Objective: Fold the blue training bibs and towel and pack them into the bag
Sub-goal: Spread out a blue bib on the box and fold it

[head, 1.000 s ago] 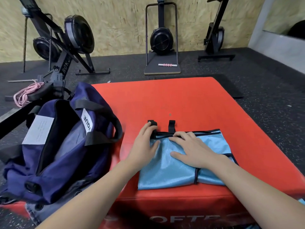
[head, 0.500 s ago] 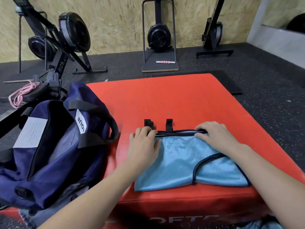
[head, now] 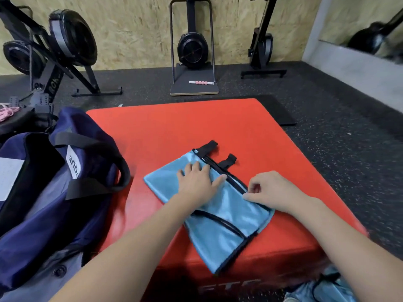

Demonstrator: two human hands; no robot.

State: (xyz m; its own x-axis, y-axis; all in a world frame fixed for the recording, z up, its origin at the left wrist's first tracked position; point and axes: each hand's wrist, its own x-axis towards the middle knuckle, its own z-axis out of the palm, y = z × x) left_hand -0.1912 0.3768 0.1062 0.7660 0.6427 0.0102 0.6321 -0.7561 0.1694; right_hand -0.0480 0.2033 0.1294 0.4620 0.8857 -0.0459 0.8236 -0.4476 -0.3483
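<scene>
A light blue training bib [head: 220,232] with black trim lies folded and turned at an angle on the red padded box [head: 196,127]. Two black straps stick out at its far end. My left hand [head: 197,182] lies flat on the bib's upper part, fingers spread. My right hand [head: 270,190] pinches the bib's black-trimmed right edge between thumb and curled fingers. The navy bag [head: 54,188] stands open at the left, against the box. More blue fabric [head: 322,288] lies at the bottom right, below the box.
Black exercise machines [head: 63,38] stand along the chipboard wall at the back, one [head: 193,46] on a board with a pink roller. A pink rope [head: 8,111] lies at the far left. A black mat [head: 277,110] lies behind the box on the dark rubber floor.
The bib has turned from square-on to diagonal on the box. My right hand came back from the top edge to pinch the right edge. My left hand shifted further onto the fabric.
</scene>
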